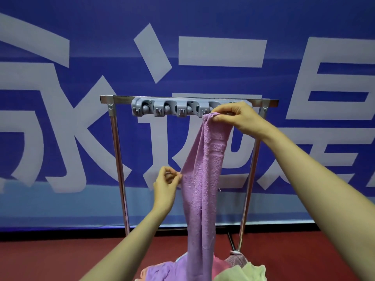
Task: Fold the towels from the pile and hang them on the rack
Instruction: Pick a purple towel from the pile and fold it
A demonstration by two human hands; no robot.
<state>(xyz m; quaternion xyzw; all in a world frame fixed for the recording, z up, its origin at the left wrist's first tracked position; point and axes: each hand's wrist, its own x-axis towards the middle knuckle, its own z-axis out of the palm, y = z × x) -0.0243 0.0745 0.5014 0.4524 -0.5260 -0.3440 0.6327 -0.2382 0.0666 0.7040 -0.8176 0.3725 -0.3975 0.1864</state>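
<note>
Lilac towel (205, 179); grey hook strip (162, 108); blue banner (81, 33) w/ white lettering.

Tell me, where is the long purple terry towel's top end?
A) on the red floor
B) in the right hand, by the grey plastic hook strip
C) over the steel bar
B: the right hand holds the long purple terry towel up at the grey plastic hook strip.
</note>
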